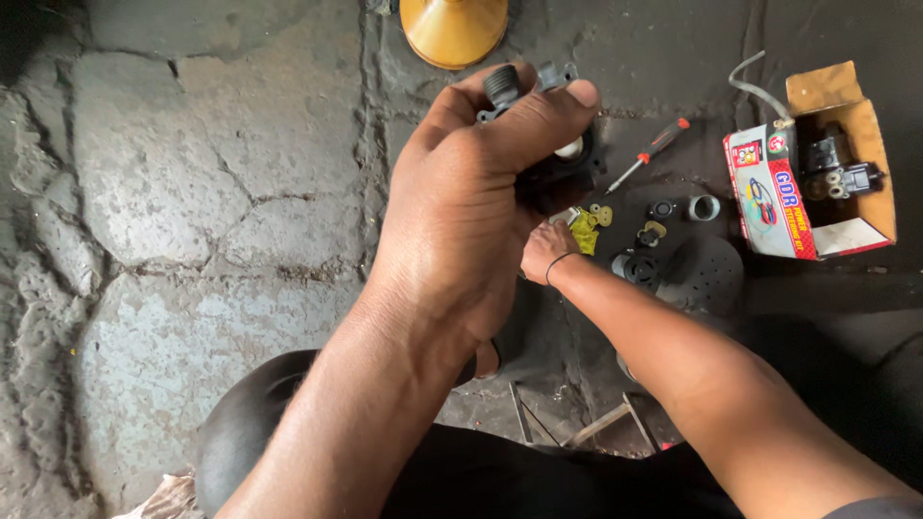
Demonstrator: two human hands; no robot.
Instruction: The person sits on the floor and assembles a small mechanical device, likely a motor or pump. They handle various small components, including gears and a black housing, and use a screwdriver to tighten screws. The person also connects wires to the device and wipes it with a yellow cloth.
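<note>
We see the left hand (461, 211) raised over the cracked stone floor (183, 173), its fingers (538, 120) wrapped tightly around a black metal part (553, 168). The right hand (546, 252) sits just beneath it, mostly hidden, so we cannot tell its fingers' state. A screwdriver (646, 154), small rings (702, 207) and an open box (812, 183) lie nearby.

From my remote feed, soft daylight falls evenly on the pale cracked stone floor (163, 192) at left, while the right side sinks into dim shadow; focus stays sharp, glare absent, slight wide-angle stretch at edges.
</note>
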